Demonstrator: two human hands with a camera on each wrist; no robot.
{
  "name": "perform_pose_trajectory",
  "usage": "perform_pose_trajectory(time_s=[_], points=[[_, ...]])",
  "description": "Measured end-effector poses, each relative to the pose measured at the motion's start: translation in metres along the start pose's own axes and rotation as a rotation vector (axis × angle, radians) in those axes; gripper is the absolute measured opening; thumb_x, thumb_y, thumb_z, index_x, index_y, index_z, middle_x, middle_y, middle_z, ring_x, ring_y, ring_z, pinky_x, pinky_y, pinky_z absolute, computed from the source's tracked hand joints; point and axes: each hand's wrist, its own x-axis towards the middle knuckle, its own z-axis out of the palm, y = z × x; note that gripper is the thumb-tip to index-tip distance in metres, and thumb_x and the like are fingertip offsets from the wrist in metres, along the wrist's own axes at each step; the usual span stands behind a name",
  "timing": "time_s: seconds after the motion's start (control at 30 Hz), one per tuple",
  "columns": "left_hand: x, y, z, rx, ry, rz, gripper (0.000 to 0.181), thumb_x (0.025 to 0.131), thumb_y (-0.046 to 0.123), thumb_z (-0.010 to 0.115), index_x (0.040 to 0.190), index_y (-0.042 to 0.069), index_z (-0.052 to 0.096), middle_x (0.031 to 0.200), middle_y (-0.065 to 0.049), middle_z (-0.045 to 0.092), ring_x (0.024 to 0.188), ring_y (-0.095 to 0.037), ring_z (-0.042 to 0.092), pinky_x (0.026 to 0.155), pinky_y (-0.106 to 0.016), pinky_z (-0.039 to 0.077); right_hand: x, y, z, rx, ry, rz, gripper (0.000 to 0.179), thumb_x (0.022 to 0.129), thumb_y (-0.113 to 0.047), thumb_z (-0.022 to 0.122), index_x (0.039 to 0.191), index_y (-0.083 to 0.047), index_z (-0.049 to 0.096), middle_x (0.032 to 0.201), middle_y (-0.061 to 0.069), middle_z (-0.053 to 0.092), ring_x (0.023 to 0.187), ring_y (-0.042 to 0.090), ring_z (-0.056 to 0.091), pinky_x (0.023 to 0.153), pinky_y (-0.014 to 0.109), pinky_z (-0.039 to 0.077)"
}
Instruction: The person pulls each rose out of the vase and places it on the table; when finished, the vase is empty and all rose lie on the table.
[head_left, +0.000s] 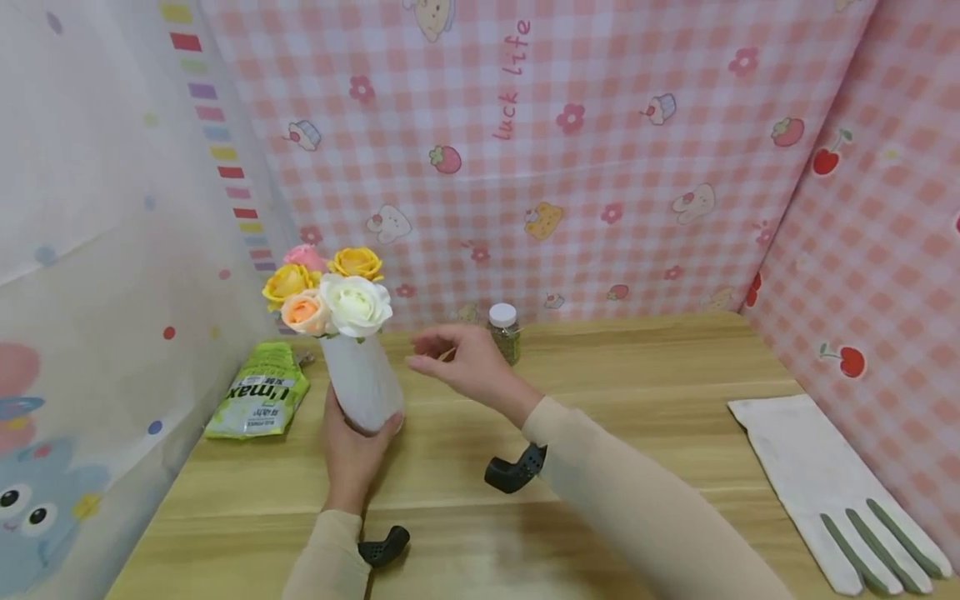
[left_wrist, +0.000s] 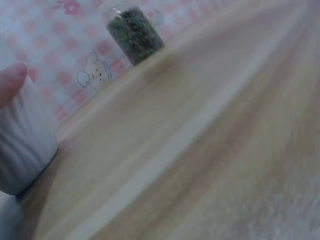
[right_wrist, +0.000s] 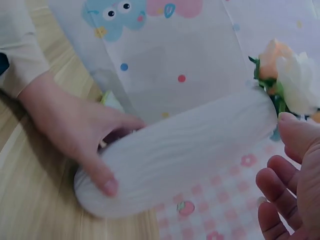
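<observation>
A white ribbed vase (head_left: 362, 383) holds several artificial roses (head_left: 356, 305) in white, yellow, peach and pink. My left hand (head_left: 352, 454) grips the vase near its base, thumb on one side and fingers round the other, as the right wrist view also shows on the vase (right_wrist: 185, 150). To the right of the vase, my right hand (head_left: 472, 367) hovers in the air, fingers loosely bent and nothing between them. In the right wrist view that hand's fingers (right_wrist: 282, 192) are apart from the vase, close below the flowers (right_wrist: 295, 82).
Behind my right hand stands a small jar (head_left: 506, 335) with a white lid and dark green contents. A green snack bag (head_left: 262, 392) lies left of the vase. White gloves (head_left: 832, 492) with green stripes lie at the right edge of the wooden table (head_left: 637, 417). Patterned cloths surround it.
</observation>
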Motion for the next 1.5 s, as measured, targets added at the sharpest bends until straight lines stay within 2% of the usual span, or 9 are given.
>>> perform_pose_trajectory(time_s=[0.13, 0.37, 0.5, 0.67, 0.9, 1.0, 1.13, 1.3, 1.5], points=[[-0.005, -0.004, 0.000, 0.011, 0.021, 0.040, 0.108, 0.065, 0.028, 0.089, 0.152, 0.021, 0.026, 0.142, -0.011, 0.043, 0.126, -0.028, 0.044, 0.102, -0.050, 0.038, 0.008, -0.008, 0.010, 0.020, 0.005, -0.031, 0.027, 0.086, -0.025, 0.074, 0.109, -0.012, 0.072, 0.096, 0.001, 0.071, 0.082, 0.005, 0.063, 0.071, 0.022, 0.054], [-0.007, -0.003, -0.001, 0.079, 0.143, 0.244, 0.103, 0.064, 0.021, 0.089, 0.149, 0.007, 0.032, 0.140, -0.017, 0.045, 0.123, -0.032, 0.046, 0.096, -0.054, 0.042, 0.022, -0.015, 0.024, 0.069, 0.018, -0.016, 0.024, 0.084, -0.026, 0.076, 0.104, -0.013, 0.072, 0.093, -0.003, 0.070, 0.081, 0.007, 0.064, 0.069, 0.023, 0.054], [-0.004, -0.002, -0.002, 0.102, 0.184, 0.296, 0.099, 0.064, 0.020, 0.088, 0.147, 0.006, 0.036, 0.137, -0.016, 0.049, 0.121, -0.032, 0.048, 0.092, -0.056, 0.044, 0.032, -0.021, 0.031, 0.088, 0.027, 0.031, 0.019, 0.083, -0.031, 0.076, 0.094, -0.017, 0.072, 0.090, -0.008, 0.068, 0.080, 0.008, 0.063, 0.066, 0.025, 0.055], [-0.001, -0.002, 0.001, 0.117, 0.239, 0.360, 0.093, 0.064, 0.018, 0.087, 0.143, 0.004, 0.041, 0.134, -0.017, 0.051, 0.119, -0.032, 0.049, 0.089, -0.055, 0.046, 0.041, -0.027, 0.037, 0.131, 0.054, 0.037, 0.021, 0.081, -0.026, 0.078, 0.098, -0.013, 0.073, 0.085, -0.006, 0.069, 0.079, 0.009, 0.064, 0.067, 0.025, 0.055], [-0.004, 0.001, 0.000, 0.115, 0.339, 0.465, 0.080, 0.065, 0.013, 0.087, 0.136, 0.001, 0.051, 0.132, -0.020, 0.053, 0.117, -0.033, 0.053, 0.096, -0.035, 0.047, 0.050, -0.032, 0.044, 0.143, 0.054, 0.126, 0.021, 0.079, -0.023, 0.080, 0.096, -0.011, 0.074, 0.080, -0.005, 0.069, 0.074, 0.008, 0.064, 0.065, 0.024, 0.054], [-0.004, 0.000, 0.001, 0.114, 0.353, 0.489, 0.079, 0.065, 0.013, 0.087, 0.135, 0.000, 0.052, 0.132, -0.019, 0.054, 0.117, -0.033, 0.054, 0.097, -0.026, 0.045, 0.053, -0.032, 0.045, 0.187, 0.041, 0.152, 0.028, 0.080, -0.021, 0.079, 0.105, -0.011, 0.073, 0.089, -0.003, 0.071, 0.079, 0.008, 0.064, 0.069, 0.024, 0.054], [-0.003, -0.003, 0.000, 0.119, 0.357, 0.497, 0.079, 0.066, 0.015, 0.086, 0.135, 0.001, 0.052, 0.133, -0.018, 0.054, 0.117, -0.032, 0.054, 0.097, -0.026, 0.045, 0.058, -0.035, 0.048, 0.256, 0.019, 0.173, 0.035, 0.082, -0.013, 0.077, 0.116, -0.008, 0.068, 0.104, 0.002, 0.070, 0.090, 0.010, 0.064, 0.075, 0.025, 0.054], [-0.003, -0.005, 0.000, 0.114, 0.352, 0.497, 0.078, 0.066, 0.016, 0.086, 0.135, 0.001, 0.052, 0.132, -0.019, 0.055, 0.117, -0.033, 0.054, 0.097, -0.026, 0.045, 0.062, -0.039, 0.049, 0.320, 0.021, 0.224, 0.030, 0.085, -0.006, 0.072, 0.114, -0.004, 0.069, 0.110, 0.006, 0.068, 0.097, 0.014, 0.062, 0.079, 0.026, 0.053], [-0.003, -0.002, 0.000, 0.096, 0.359, 0.508, 0.078, 0.064, 0.012, 0.087, 0.134, 0.000, 0.053, 0.131, -0.019, 0.055, 0.116, -0.033, 0.055, 0.095, -0.024, 0.045, 0.065, -0.043, 0.049, 0.362, 0.054, 0.185, 0.027, 0.084, -0.008, 0.073, 0.111, -0.005, 0.071, 0.109, 0.005, 0.069, 0.095, 0.011, 0.062, 0.076, 0.025, 0.053]])
